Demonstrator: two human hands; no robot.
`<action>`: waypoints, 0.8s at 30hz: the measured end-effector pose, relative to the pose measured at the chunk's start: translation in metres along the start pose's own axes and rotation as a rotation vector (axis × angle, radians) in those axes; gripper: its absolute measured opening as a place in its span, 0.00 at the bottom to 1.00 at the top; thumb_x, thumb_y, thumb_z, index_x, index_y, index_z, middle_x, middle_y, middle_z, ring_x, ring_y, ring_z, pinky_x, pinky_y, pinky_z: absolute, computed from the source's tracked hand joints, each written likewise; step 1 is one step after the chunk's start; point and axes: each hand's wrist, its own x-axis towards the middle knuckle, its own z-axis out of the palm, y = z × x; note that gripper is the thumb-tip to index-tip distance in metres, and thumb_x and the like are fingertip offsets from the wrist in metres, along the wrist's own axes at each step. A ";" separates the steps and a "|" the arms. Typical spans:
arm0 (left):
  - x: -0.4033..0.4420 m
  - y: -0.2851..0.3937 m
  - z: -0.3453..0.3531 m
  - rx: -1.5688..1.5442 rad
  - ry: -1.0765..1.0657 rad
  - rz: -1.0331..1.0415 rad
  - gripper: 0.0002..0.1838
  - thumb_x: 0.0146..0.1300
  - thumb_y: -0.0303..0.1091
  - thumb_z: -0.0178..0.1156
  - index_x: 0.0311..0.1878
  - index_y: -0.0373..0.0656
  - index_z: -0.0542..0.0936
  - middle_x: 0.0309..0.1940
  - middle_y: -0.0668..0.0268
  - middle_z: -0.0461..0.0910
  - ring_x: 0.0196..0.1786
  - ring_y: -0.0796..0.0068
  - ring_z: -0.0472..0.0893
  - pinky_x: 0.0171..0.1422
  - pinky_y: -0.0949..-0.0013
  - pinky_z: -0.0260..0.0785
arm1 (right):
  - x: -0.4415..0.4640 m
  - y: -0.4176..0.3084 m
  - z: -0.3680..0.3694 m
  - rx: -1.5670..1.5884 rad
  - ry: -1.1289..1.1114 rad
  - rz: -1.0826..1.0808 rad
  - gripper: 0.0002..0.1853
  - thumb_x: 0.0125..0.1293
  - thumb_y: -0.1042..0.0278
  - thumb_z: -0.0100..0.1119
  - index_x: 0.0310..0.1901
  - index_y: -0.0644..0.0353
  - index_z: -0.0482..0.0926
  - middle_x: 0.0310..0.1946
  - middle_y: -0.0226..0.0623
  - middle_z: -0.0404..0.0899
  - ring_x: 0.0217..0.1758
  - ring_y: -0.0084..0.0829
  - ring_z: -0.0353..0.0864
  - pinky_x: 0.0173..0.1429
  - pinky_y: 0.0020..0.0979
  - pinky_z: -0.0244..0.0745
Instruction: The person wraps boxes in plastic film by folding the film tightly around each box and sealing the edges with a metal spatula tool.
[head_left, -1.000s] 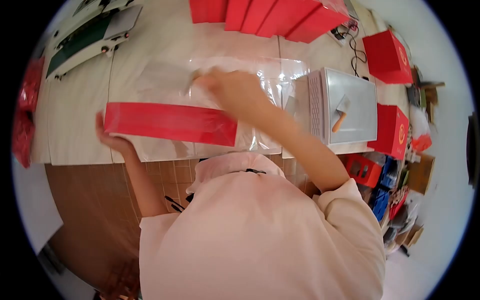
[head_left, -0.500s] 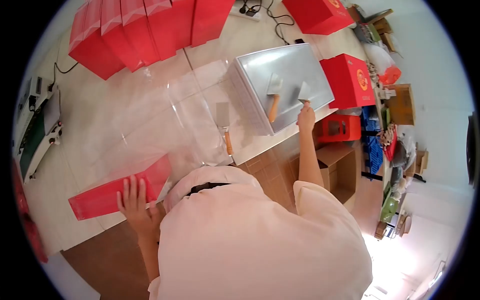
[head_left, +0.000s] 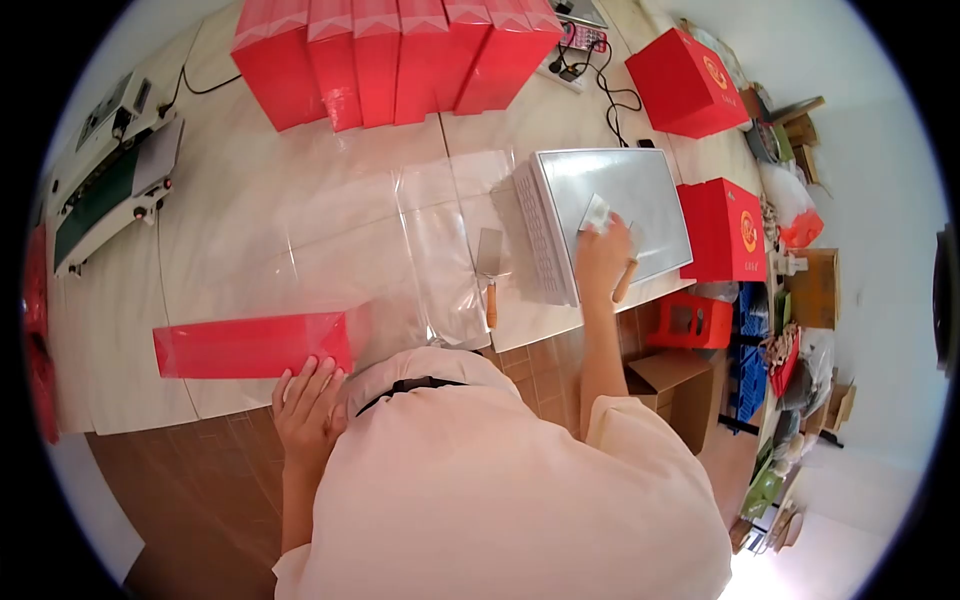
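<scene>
My left hand (head_left: 308, 405) lies with stretched fingers on the near edge of a red box (head_left: 250, 346) wrapped in clear film, at the table's front edge. Over a silver metal plate (head_left: 655, 190) on a box-like base, my right hand (head_left: 604, 258) is closed around the handle of a scraper, its blade (head_left: 594, 210) pointing away from me. The handle itself is hidden by the hand. Just right of it, a second scraper (head_left: 626, 280) with a wooden handle lies on the plate. A third scraper (head_left: 490, 265) lies on the table left of the plate.
Clear plastic film (head_left: 400, 220) spreads across the table. Several red boxes (head_left: 400, 70) stand at the back, and another red box (head_left: 722, 232) stands right of the plate. A cable (head_left: 608, 95) runs behind the plate. A machine (head_left: 115, 180) stands at left.
My right hand has let go of the right scraper and moved left to the other one on the plate. My left hand has slid toward the right end of the red box. The view has shifted.
</scene>
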 end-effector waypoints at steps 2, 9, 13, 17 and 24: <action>-0.018 -0.006 0.000 -0.043 0.058 -0.012 0.13 0.62 0.30 0.58 0.49 0.43 0.84 0.51 0.64 0.83 0.61 0.60 0.79 0.68 0.53 0.63 | -0.022 -0.081 -0.003 0.552 -0.163 -0.166 0.25 0.66 0.62 0.59 0.62 0.63 0.69 0.57 0.49 0.73 0.62 0.49 0.70 0.66 0.44 0.65; -0.083 -0.031 -0.001 -0.181 0.222 -0.434 0.13 0.66 0.27 0.53 0.51 0.41 0.81 0.41 0.60 0.81 0.52 0.56 0.80 0.62 0.55 0.65 | -0.170 -0.347 -0.028 0.489 -0.782 -1.041 0.33 0.59 0.55 0.68 0.62 0.62 0.69 0.48 0.51 0.76 0.54 0.47 0.74 0.56 0.44 0.71; -0.118 -0.060 0.009 -0.374 0.286 -0.712 0.13 0.70 0.28 0.52 0.55 0.41 0.79 0.47 0.59 0.80 0.55 0.59 0.78 0.62 0.56 0.64 | -0.242 -0.406 -0.004 0.301 -0.672 -1.258 0.43 0.53 0.57 0.70 0.69 0.61 0.62 0.47 0.53 0.74 0.50 0.46 0.74 0.51 0.42 0.70; -0.148 -0.118 0.061 -1.106 0.090 -1.120 0.21 0.76 0.44 0.47 0.61 0.41 0.75 0.53 0.61 0.79 0.61 0.61 0.74 0.66 0.57 0.62 | -0.245 -0.424 -0.005 0.187 -0.724 -1.288 0.50 0.48 0.62 0.71 0.74 0.53 0.57 0.47 0.51 0.71 0.48 0.45 0.73 0.50 0.42 0.70; -0.176 -0.172 0.186 -1.886 -0.383 -0.714 0.43 0.69 0.71 0.38 0.73 0.44 0.62 0.70 0.58 0.67 0.71 0.62 0.67 0.74 0.55 0.58 | -0.230 -0.408 -0.041 0.470 -0.666 -1.146 0.53 0.45 0.68 0.71 0.75 0.51 0.54 0.44 0.50 0.70 0.46 0.49 0.71 0.50 0.46 0.69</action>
